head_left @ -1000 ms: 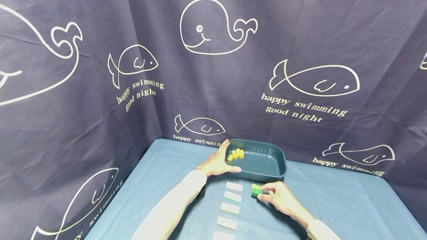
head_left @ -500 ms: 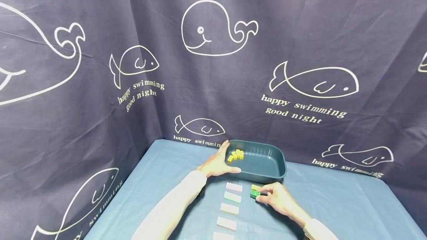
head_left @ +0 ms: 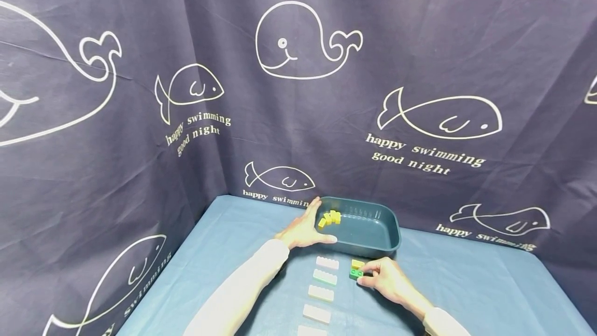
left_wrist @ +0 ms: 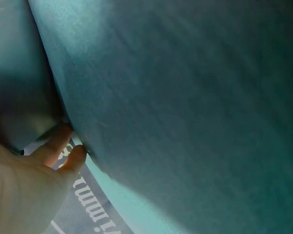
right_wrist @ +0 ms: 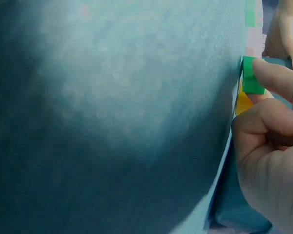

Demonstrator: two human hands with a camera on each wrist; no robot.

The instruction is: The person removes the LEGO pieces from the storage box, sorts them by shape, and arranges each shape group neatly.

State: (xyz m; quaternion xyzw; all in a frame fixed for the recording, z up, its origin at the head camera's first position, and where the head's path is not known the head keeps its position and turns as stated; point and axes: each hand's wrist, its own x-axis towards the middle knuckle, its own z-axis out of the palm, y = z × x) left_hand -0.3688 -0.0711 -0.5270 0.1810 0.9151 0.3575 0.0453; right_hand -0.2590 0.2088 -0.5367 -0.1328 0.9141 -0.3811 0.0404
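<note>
My left hand holds the left end of a dark teal plastic bin, thumb at the front rim and fingers spread toward the back corner. In the left wrist view, two fingertips show near the table cloth. Several yellow toy bricks lie inside the bin at its left. In front of the bin, my right hand pinches a small green toy brick between thumb and fingers. Just behind it is a yellow brick, partly hidden; whether the two touch, I cannot tell.
A column of pale long bricks runs toward the front edge of the view, left of the right hand; one has a green side. Blue cloth covers the table. A dark fish-print curtain stands behind.
My right hand has brought the green brick slightly toward me and to the left, and more of the yellow brick behind it shows. The left hand stays on the bin.
</note>
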